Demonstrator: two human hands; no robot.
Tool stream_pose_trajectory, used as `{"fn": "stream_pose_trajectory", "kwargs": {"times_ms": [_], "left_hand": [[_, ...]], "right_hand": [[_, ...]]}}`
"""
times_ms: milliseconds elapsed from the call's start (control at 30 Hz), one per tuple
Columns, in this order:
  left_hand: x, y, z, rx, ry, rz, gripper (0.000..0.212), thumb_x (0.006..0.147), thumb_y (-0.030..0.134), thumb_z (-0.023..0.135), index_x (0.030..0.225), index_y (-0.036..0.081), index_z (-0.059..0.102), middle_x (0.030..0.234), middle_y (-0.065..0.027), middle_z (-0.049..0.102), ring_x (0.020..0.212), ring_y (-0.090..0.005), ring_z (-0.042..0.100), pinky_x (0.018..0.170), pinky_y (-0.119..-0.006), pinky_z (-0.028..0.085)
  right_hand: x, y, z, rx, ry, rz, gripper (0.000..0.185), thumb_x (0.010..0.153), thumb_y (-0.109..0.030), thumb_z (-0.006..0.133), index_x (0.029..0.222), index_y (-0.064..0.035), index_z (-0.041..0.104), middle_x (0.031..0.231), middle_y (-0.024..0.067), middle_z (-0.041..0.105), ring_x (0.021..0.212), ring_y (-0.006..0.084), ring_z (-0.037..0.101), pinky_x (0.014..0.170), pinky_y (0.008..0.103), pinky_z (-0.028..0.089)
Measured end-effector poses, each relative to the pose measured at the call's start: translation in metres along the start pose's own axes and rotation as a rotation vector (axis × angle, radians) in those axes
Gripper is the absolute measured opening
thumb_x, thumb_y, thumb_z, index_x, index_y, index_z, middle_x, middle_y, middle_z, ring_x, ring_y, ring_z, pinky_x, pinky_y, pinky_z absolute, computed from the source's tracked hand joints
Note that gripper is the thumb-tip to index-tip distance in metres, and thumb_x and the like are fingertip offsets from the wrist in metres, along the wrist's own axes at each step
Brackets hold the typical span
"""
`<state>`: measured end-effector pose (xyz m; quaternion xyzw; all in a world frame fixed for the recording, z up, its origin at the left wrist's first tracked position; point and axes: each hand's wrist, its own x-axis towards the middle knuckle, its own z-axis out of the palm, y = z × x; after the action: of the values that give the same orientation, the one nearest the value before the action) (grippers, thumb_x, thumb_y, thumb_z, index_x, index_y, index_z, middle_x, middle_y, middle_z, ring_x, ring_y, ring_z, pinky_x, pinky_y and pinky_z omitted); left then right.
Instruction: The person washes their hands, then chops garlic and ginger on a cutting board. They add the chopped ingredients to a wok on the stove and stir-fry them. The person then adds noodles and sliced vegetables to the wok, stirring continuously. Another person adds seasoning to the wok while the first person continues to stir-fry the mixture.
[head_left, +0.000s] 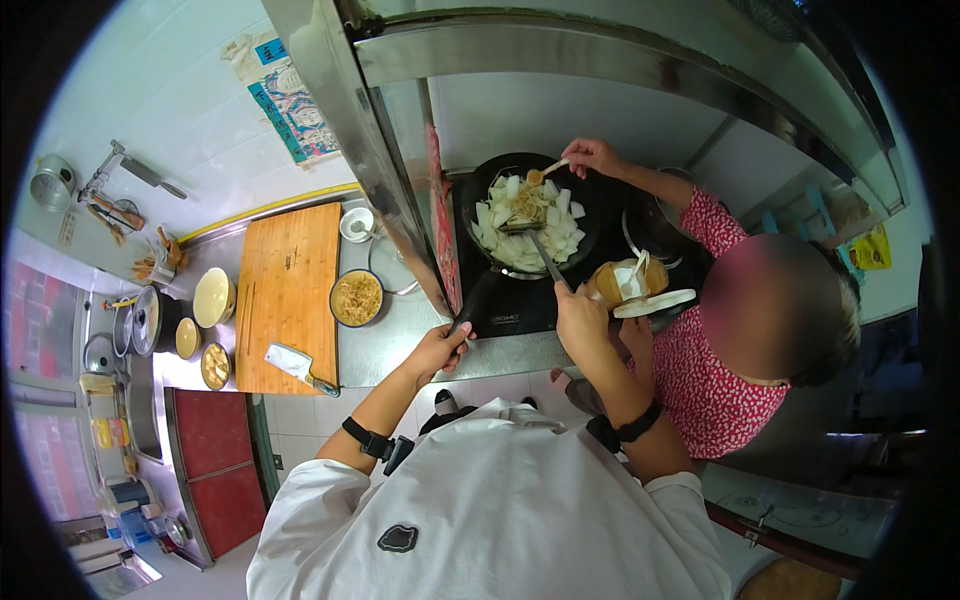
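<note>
My left hand (442, 351) is closed around the black handle of a dark wok (484, 255) on the cooktop. In my right hand (583, 321) is the long handle of a metal spatula (547, 255), whose blade rests among white vegetable chunks (555, 232). Thin pale shreds (529, 201) lie on top of the chunks. Over the wok's far side, a co-worker's hand (594, 158) holds a small spoon (537, 177) of tan seasoning. That person's other hand (636, 334) is beneath a container (626, 281) with a white lid, close to my right hand.
On the left counter lies a wooden cutting board (289, 277) bearing a cleaver (290, 362) and chopsticks. Beside it stand a bowl of shredded food (356, 298) and a small white bowl (357, 224). A metal post (390, 165) rises left of the wok. The co-worker (720, 382) stands close at right.
</note>
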<state>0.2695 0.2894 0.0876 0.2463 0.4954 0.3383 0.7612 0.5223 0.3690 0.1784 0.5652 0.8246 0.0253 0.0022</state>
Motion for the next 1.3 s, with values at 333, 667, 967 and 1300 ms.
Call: {"fn": "stream_pose_trajectory", "kwargs": {"times_ms": [333, 667, 967, 1300], "left_hand": [[-0.001, 0.001, -0.001, 0.002, 0.000, 0.008, 0.036, 0.101, 0.042, 0.053, 0.105, 0.006, 0.056, 0.069, 0.0049, 0.043, 0.048, -0.0058, 0.028, 0.045, -0.023, 0.022], [0.003, 0.002, -0.003, -0.005, 0.003, -0.001, 0.038, 0.099, 0.043, 0.055, 0.102, 0.005, 0.058, 0.067, 0.0029, 0.047, 0.046, -0.0075, 0.035, 0.043, -0.024, 0.027], [0.008, -0.003, -0.006, -0.007, 0.008, 0.015, 0.039, 0.099, 0.042, 0.056, 0.103, 0.004, 0.057, 0.067, 0.0025, 0.048, 0.046, -0.0077, 0.035, 0.042, -0.025, 0.026], [0.015, -0.006, -0.009, -0.003, 0.009, 0.012, 0.039, 0.100, 0.042, 0.055, 0.104, 0.004, 0.057, 0.068, 0.0032, 0.047, 0.046, -0.0068, 0.033, 0.043, -0.024, 0.025]], "right_hand": [[-0.010, -0.002, -0.019, 0.041, 0.046, 0.112, 0.030, 0.088, -0.008, 0.056, 0.118, -0.0060, 0.059, 0.098, 0.0242, 0.062, 0.076, 0.0408, 0.066, 0.065, 0.0485, 0.055], [-0.007, -0.001, 0.003, 0.001, -0.091, 0.031, 0.034, 0.088, -0.007, 0.054, 0.121, -0.0035, 0.056, 0.107, 0.0295, 0.060, 0.075, 0.0384, 0.069, 0.061, 0.0442, 0.057], [-0.006, -0.002, -0.009, 0.076, 0.063, 0.093, 0.028, 0.088, -0.004, 0.053, 0.116, -0.0035, 0.054, 0.104, 0.0277, 0.060, 0.074, 0.0424, 0.067, 0.061, 0.0472, 0.056], [0.011, 0.011, 0.010, 0.048, 0.073, -0.049, 0.019, 0.090, -0.006, 0.054, 0.107, -0.0036, 0.059, 0.083, 0.0233, 0.063, 0.074, 0.0427, 0.064, 0.062, 0.0511, 0.051]]}}
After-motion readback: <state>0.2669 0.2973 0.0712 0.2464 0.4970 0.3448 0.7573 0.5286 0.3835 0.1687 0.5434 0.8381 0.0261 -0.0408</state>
